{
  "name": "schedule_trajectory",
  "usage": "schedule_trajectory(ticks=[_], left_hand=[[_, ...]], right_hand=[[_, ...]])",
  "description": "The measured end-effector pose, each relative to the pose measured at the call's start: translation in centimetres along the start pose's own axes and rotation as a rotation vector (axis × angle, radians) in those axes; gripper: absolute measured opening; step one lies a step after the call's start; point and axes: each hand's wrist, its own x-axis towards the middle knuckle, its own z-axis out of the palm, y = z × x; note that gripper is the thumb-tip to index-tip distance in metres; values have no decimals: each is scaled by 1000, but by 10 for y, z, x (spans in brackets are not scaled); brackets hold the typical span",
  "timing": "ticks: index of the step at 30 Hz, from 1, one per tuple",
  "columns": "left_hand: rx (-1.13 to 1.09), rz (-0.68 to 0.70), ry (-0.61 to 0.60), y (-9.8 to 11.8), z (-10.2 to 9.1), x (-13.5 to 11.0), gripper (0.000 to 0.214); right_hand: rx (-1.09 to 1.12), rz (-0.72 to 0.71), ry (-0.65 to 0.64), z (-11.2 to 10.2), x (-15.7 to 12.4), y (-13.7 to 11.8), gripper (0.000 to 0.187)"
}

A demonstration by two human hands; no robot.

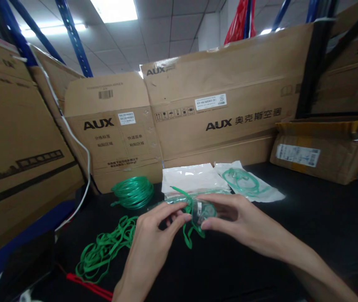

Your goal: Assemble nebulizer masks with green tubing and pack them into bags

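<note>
My left hand (153, 235) and my right hand (235, 216) meet over a black table (307, 226), both pinching a clear plastic mask piece with a green strap (197, 212). The left fingertips grip its left end. From the right, the right thumb and fingers close round the clear cup. A green strap loop hangs down from it between the hands.
A coil of green tubing (133, 192) and a loose pile of green straps (105, 249) lie at left. Behind the hands lie white plastic bags (191, 178) and a bagged green item (248, 182). Large cardboard boxes (216, 105) wall the back; a red strip (87, 286) lies near the front.
</note>
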Motion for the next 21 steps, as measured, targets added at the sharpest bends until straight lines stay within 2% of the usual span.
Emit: schedule_trajectory(ticks=[5, 9, 14, 17, 21], left_hand=[[51, -7, -7, 3, 4, -1, 7], [129, -48, -75, 3, -4, 0, 9], [186, -106, -104, -5, -8, 2, 11], [127, -88, -92, -5, -4, 1, 9], [47, -19, -47, 0, 3, -1, 38]], right_hand=[[-38, -25, -36, 3, -1, 2, 52], [-257, -75, 51, -10, -5, -1, 46], [-405, -37, 163, -27, -10, -2, 43], [-375, -53, 97, -25, -9, -2, 46], [-323, -61, 11, -15, -6, -4, 50]])
